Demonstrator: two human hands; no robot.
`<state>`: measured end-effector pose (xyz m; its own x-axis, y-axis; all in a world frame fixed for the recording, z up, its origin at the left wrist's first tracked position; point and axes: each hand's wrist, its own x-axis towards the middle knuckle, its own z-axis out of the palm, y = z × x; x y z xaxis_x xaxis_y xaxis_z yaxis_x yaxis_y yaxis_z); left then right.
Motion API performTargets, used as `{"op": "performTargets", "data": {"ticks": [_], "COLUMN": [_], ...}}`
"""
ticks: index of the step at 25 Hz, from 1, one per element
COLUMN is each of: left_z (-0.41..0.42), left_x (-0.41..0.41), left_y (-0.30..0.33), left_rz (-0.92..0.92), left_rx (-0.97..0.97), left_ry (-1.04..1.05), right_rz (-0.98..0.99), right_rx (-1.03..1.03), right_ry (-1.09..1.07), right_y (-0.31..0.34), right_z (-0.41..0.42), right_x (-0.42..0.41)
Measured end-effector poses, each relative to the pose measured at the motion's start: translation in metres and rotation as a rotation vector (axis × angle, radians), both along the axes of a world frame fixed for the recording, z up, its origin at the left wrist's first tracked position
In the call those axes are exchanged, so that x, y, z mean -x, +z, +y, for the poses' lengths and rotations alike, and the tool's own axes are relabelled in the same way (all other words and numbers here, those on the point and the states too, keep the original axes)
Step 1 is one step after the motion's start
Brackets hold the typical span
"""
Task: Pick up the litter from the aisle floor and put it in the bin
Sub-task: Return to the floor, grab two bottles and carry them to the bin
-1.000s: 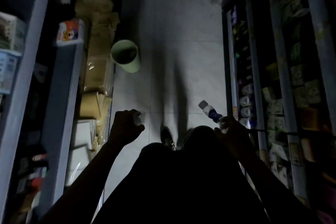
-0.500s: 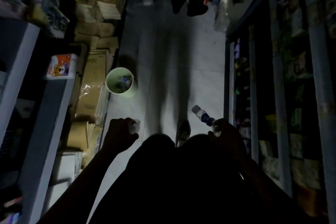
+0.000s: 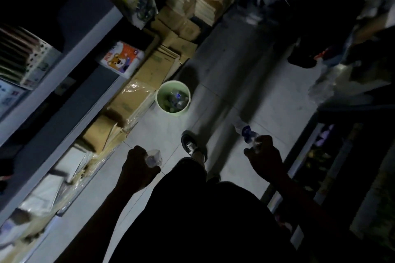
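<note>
A pale green bin (image 3: 162,94) stands on the aisle floor by the left-hand boxes, with several crushed bottles inside. My left hand (image 3: 136,166) grips a small clear plastic piece of litter (image 3: 154,157) in its fist, below and left of the bin. My right hand (image 3: 264,157) holds a clear plastic bottle with a blue label (image 3: 245,132), neck pointing up towards the bin's side of the aisle. Both hands are short of the bin, low over the floor tiles. My shoe (image 3: 191,145) steps between them.
Cardboard boxes (image 3: 149,70) and plastic-wrapped packs line the left shelf unit (image 3: 64,113). A shelf rack with goods (image 3: 320,156) runs along the right. Dark bags and clutter (image 3: 303,49) sit at the aisle's far end. The scene is dim.
The view has tilted and moved forward; the bin now sits nearer and more central. Both hands keep hold of their litter and have advanced with my step.
</note>
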<state>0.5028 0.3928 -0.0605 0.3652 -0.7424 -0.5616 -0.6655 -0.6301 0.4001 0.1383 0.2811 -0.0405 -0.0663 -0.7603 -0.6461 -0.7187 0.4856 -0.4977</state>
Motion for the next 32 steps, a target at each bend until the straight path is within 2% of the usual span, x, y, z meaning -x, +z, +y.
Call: {"op": "performTargets", "data": {"ticks": [4,9,12,16,22,24,27,30,32], "left_z": [-0.066,-0.14,-0.181,-0.231,-0.289,-0.306,-0.315,-0.291,-0.265], "left_x": [-0.02,-0.044,-0.048,-0.049,-0.054,-0.059,-0.06,-0.043,-0.025], "left_y": [-0.014,-0.047,-0.081,-0.161,-0.33,-0.387,-0.44,-0.441,-0.417], "left_rz": [0.049,0.089,0.072,0.145,0.192,0.142,0.106,0.165,0.193], "left_rx": [-0.036,0.024,0.034,-0.074,-0.198,-0.211,-0.212,-0.285,-0.304], "left_ry": [0.15,0.234,0.255,0.476,0.703,0.673,0.577,0.535,0.481], "right_rz": [-0.131,-0.046,-0.068,-0.002,0.057,0.034,0.089,0.183,0.163], "right_rx": [-0.248,-0.265,-0.316,-0.344,-0.373,-0.388,-0.402,-0.427,-0.498], "right_ry": [-0.205,0.048,0.112,0.29,0.385,0.408,0.585,0.723,0.749], "right_y": [-0.021,-0.054,-0.086,-0.174,-0.345,-0.395,-0.438,-0.441,-0.414], "right_z": [-0.074,-0.152,-0.189,-0.235,-0.299,-0.317,-0.331,-0.311,-0.296], "right_x": [-0.058,-0.118,-0.145,-0.185,-0.257,-0.28,-0.29,-0.253,-0.224]}}
